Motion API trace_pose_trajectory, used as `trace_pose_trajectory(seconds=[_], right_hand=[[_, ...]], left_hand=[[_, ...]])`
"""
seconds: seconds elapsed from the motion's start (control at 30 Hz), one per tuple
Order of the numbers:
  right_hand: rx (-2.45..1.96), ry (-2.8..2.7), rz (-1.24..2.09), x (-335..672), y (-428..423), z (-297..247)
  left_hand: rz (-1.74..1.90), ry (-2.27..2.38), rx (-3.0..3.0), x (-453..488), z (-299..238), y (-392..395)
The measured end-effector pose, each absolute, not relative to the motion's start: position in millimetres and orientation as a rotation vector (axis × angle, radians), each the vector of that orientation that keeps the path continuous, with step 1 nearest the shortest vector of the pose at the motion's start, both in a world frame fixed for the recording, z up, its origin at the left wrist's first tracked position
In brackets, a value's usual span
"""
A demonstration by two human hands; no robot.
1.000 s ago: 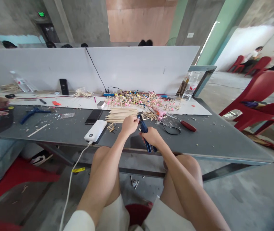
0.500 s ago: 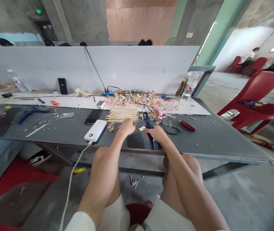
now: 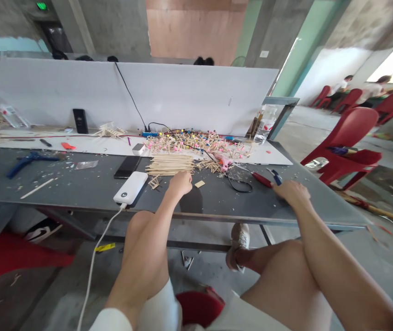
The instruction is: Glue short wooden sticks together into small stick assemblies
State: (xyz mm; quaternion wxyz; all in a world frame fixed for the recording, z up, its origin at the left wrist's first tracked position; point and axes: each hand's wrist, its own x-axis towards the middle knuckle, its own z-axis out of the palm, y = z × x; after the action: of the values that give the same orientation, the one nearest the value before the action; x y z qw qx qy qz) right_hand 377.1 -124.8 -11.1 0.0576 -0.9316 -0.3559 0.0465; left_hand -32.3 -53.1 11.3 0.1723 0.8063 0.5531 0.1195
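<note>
My left hand [image 3: 181,185] is closed in a fist just in front of a row of thin wooden sticks [image 3: 170,164]; whatever it may hold is hidden. Farther right, my right hand [image 3: 293,192] covers blue-handled pliers [image 3: 277,178] low at the table surface, with only their front end showing. The red-handled tool [image 3: 261,179] lies immediately left of that hand. Between my hands is a small flat wooden piece [image 3: 199,184]. A little frame of sticks [image 3: 154,183] lies left of my left hand.
Behind the sticks spreads a heap of stick pieces with coloured balls [image 3: 189,141]. A pink glue gun [image 3: 223,161] with a black cord lies right of centre. A white power bank [image 3: 130,187] and a phone [image 3: 127,167] are left. Another blue tool [image 3: 31,162] lies farther left.
My right hand has carried the blue-handled pliers from the middle to the right side of the table. The left hand has stayed closed near the sticks. My right leg has swung outward.
</note>
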Motion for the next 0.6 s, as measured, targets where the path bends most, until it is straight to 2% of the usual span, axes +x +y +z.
trace_pose_trajectory(seconds=[0.2,0.3,0.4,0.47,0.6], right_hand=[[-2.783,-0.943,-0.047,409,-128,-46],[-2.768,-0.887,-0.038,414,-123,-55],[-2.710,-0.918,-0.100,405,-115,-53],[-2.574,-1.202,-0.165,394,-109,-48],[-2.342,-1.691,-0.090,372,-93,-40]], left_hand=[[0.587,1.693,2.250,-32,22,-55],[0.903,1.370,2.154,-32,46,-75],[1.082,0.901,1.949,-33,80,-128],[1.154,0.725,1.926,-40,99,-180],[1.195,0.861,2.048,-78,112,-280]])
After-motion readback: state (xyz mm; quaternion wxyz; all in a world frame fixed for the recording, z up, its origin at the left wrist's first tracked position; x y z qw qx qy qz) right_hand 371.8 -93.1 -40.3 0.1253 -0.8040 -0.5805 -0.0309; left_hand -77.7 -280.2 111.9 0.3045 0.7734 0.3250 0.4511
